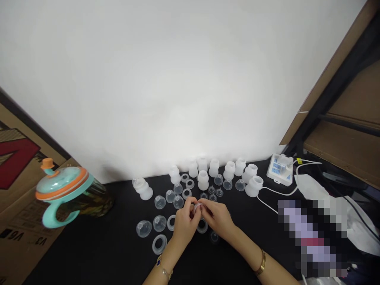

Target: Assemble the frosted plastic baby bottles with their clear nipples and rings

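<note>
My left hand point(186, 219) and my right hand point(217, 218) meet over the black table, both pinching a small whitish bottle collar ring point(197, 207). Fingers cover most of it, so I cannot tell whether a nipple sits inside. Under my hands lies another collar ring point(202, 226). Left of them are a large ring point(159, 244), a clear dome cap point(144, 228) and several more caps and rings. Just beyond my fingers are several clear silicone nipples point(219, 192). White baby bottles without tops, one of them a front bottle point(203, 180), stand along the wall.
A large jug point(71, 190) with a turquoise lid and handle stands at the left by a cardboard box point(18, 221). At the right are a white power strip point(280, 169) with cables, white paper point(314, 187) and a pixelated area. A white wall point(190, 79) rises behind.
</note>
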Motion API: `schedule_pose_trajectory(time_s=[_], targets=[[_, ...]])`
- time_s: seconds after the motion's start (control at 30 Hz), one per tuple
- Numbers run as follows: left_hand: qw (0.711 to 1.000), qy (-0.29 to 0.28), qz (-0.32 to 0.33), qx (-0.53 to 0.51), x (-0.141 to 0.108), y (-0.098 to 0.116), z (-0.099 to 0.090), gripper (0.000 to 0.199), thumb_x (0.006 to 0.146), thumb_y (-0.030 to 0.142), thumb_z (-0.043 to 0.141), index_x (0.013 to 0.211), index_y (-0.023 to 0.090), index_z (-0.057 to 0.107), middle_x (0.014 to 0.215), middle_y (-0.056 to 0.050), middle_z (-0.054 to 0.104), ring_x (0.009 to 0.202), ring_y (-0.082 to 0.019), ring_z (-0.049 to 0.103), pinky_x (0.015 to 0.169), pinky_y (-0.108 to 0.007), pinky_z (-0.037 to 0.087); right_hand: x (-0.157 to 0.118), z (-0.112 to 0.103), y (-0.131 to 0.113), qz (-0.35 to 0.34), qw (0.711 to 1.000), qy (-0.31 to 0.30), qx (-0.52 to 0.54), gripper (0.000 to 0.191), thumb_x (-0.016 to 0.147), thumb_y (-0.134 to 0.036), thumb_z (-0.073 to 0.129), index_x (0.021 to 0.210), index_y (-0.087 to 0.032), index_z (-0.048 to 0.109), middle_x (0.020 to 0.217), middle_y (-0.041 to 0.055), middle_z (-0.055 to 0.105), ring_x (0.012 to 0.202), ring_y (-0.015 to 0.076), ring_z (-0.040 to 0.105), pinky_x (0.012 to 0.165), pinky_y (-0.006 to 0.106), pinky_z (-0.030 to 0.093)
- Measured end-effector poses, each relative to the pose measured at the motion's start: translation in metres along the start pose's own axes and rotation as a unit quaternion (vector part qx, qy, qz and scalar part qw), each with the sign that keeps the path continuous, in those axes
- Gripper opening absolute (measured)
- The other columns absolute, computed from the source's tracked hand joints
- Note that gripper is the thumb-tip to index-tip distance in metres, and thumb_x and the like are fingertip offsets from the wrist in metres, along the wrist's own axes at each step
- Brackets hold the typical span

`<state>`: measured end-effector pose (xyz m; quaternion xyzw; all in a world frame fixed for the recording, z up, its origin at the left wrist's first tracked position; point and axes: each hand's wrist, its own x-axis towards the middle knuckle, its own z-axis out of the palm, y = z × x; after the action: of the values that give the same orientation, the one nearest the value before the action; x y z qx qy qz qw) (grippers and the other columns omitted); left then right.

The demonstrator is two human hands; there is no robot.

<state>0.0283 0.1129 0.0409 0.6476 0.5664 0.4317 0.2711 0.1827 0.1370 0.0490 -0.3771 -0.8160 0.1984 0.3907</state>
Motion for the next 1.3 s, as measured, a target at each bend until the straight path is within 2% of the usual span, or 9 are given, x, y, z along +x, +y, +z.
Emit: schedule_pose_trajectory(time_s=[0.6, 0.87, 1.17, 1.3], targets=[[1.000, -0.007, 0.007, 0.023, 0.001, 0.000, -0.002, 0.016, 0.095, 0.038, 0.046, 0.091, 0.022, 0.051, 0.054, 0.007, 0.050, 0.048, -0.013, 0.049, 0.051, -0.023, 0.031, 0.001, 0.002, 0.001, 0.019, 1.000, -0.003, -0.008, 0.020, 0.097, -0.022, 0.050, 0.102, -0.022, 0.069, 0.079, 0.0008, 0.074, 0.062, 0.0131, 0.066, 0.061, 0.021, 0.046], [0.999, -0.016, 0.027, 0.041, -0.001, -0.001, -0.003, 0.015, 0.097, 0.036, 0.043, 0.099, 0.023, 0.051, 0.059, 0.006, 0.052, 0.052, -0.015, 0.055, 0.054, -0.024, 0.033, 0.001, -0.004, -0.003, 0.000, 1.000, 0.000, -0.020, 0.023, 0.095, -0.021, 0.049, 0.109, -0.021, 0.066, 0.090, 0.0032, 0.076, 0.066, 0.0140, 0.068, 0.064, 0.022, 0.048], [0.997, -0.023, 0.021, 0.072, 0.000, -0.002, -0.002, 0.017, 0.096, 0.030, 0.042, 0.105, 0.022, 0.054, 0.063, 0.004, 0.059, 0.056, -0.016, 0.059, 0.056, -0.024, 0.036, 0.000, 0.003, 0.006, -0.008, 0.999, 0.020, -0.048, 0.021, 0.096, -0.023, 0.048, 0.104, -0.020, 0.068, 0.082, 0.0045, 0.075, 0.068, 0.0166, 0.069, 0.064, 0.024, 0.050], [0.998, -0.023, 0.019, 0.064, -0.001, 0.000, -0.003, 0.018, 0.095, 0.028, 0.043, 0.108, 0.022, 0.054, 0.065, 0.003, 0.061, 0.056, -0.016, 0.060, 0.054, -0.023, 0.036, -0.001, 0.003, 0.008, -0.013, 0.999, 0.027, -0.041, 0.022, 0.096, -0.023, 0.049, 0.108, -0.019, 0.067, 0.086, 0.0055, 0.075, 0.070, 0.0165, 0.070, 0.066, 0.024, 0.051]])
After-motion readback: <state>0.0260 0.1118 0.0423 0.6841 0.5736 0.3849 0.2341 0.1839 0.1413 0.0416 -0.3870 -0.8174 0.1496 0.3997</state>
